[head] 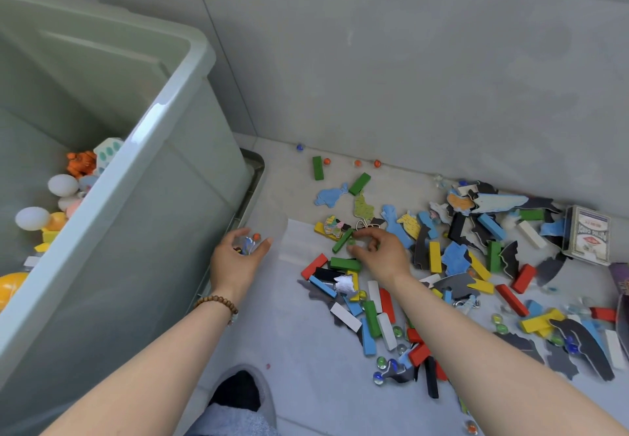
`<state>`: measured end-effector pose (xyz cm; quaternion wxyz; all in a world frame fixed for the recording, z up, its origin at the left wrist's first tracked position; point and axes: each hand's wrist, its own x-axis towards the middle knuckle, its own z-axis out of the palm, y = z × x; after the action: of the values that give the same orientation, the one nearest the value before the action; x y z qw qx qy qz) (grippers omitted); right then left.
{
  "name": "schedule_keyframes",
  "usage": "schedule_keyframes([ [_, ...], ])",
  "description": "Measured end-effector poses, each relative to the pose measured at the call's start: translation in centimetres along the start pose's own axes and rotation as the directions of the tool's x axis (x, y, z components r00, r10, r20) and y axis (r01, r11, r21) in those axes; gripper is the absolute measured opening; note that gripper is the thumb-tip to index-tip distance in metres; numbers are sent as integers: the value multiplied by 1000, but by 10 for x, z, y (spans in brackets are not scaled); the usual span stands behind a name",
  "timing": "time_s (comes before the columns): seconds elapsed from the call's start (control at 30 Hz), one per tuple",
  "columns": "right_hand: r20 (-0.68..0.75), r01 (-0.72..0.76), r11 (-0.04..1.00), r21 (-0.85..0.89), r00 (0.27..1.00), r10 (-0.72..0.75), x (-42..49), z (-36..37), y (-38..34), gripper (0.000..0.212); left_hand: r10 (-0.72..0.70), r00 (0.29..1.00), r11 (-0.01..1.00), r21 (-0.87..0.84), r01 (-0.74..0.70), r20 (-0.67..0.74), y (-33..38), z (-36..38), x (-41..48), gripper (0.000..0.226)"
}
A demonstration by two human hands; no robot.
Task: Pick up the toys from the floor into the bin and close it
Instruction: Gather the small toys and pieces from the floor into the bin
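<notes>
A large pale green bin [163, 149] stands open on the left, with balls and small toys [61, 190] at its bottom. My left hand [238, 258] is cupped palm up beside the bin wall and holds a few marbles [250, 241]. My right hand [381, 251] reaches into the toy pile on the floor, and its fingertips pinch a green marble [350, 242] next to a green block [342, 240]. Coloured wooden blocks [374, 313], flat puzzle pieces [456, 258] and glass marbles [384, 364] lie scattered across the floor to the right.
A grey wall runs close behind the pile, with marbles [357, 163] along its foot. A card box [587, 234] stands at the far right. The bin's lid [253, 176] lies under or beside the bin. My slippered foot [238, 391] is at the bottom.
</notes>
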<state>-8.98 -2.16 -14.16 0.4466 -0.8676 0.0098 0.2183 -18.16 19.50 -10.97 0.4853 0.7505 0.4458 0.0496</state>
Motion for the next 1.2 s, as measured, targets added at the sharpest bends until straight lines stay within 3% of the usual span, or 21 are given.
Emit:
schedule_keyframes([
  [0.33, -5, 10, 1000, -7, 1000, -10, 2, 3, 2, 15, -67, 997, 998, -19, 66, -46, -13, 3, 13, 41],
  [0.47, -23, -16, 995, 100, 1000, 19, 2, 2, 0, 11, -83, 995, 996, -47, 80, -55, -17, 7, 14, 39],
  [0.57, 5, -96, 961, 260, 995, 98, -1, -2, -9, 7, -92, 993, 994, -67, 88, -67, -19, 12, 15, 25],
  [0.67, 197, -305, 809, 502, 951, 236, -5, -9, -20, 19, -67, 994, 997, -28, 65, -88, -18, 14, 16, 6],
  [0.73, 379, -445, 580, 683, 894, 239, -7, -18, -26, 24, -50, 997, 998, 36, 52, -65, -17, 15, 14, 20],
  [0.8, 469, -484, 478, 733, 869, 160, -7, -28, -28, 25, -41, 999, 996, 75, 42, -18, -15, 17, 11, 30],
  [0.87, 481, -464, 496, 733, 870, 103, -7, -37, -28, 30, -25, 998, 998, 51, 21, 62, -10, 20, 8, 33],
  [1.0, 439, -439, 580, 687, 886, 151, -8, -52, -25, 47, -38, 972, 986, -147, 73, 230, 25, 30, -5, 19],
  [1.2, 421, -340, 882, 327, 888, 186, -28, -65, -8, 17, -34, 904, 874, -425, 234, 427, 72, 42, -24, 15],
])
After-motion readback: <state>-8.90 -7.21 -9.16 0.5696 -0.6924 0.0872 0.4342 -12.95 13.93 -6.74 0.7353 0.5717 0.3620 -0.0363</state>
